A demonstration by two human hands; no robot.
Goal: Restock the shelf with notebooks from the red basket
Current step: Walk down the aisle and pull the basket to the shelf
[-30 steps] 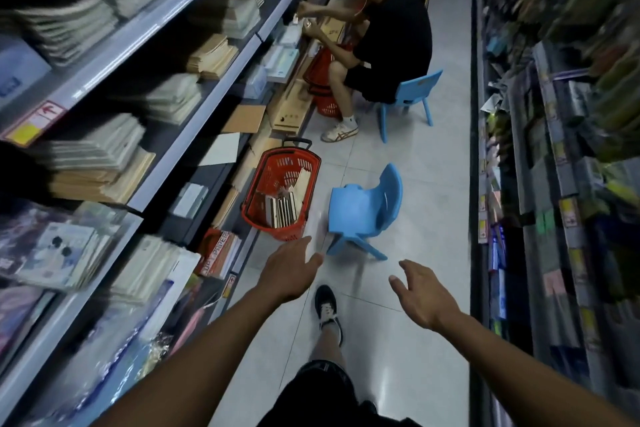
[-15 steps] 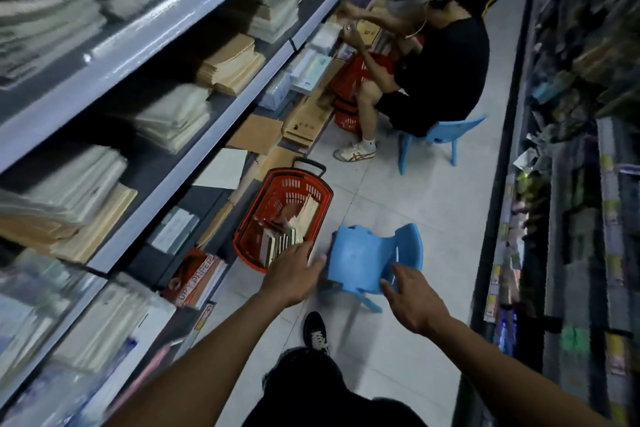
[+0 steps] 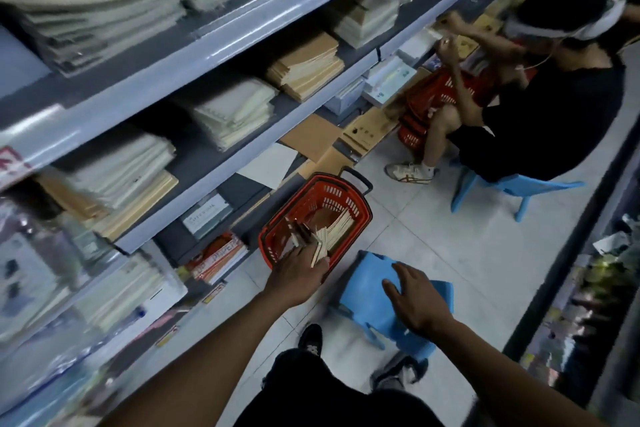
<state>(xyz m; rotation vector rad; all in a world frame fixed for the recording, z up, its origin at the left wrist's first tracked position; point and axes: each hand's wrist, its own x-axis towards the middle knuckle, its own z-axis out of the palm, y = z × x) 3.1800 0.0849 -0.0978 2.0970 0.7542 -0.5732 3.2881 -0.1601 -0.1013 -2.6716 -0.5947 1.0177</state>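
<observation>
1. The red basket (image 3: pixel 313 218) is standing on the floor beside the shelf (image 3: pixel 221 166), holding notebooks (image 3: pixel 332 232).
2. The left hand (image 3: pixel 298 276) is reaching into the basket; finger state cannot be told.
3. The right hand (image 3: pixel 417 298), fingers apart, is resting on the blue chair (image 3: pixel 367 302) beside the basket.

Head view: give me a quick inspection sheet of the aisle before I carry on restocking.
Surface: tiled floor, bare between the shelf units.
Job's things: red basket on the floor against the shelf, notebooks standing inside it.
Clutter: loose cardboard sheets on the bottom shelf.
Hands: left hand reaches into the basket at the notebooks, grip blurred; right hand rests open on the blue stool.
Cables: nothing seen.
Surroundings: another person seated on a blue chair further along; second shelf unit on the right.
</observation>
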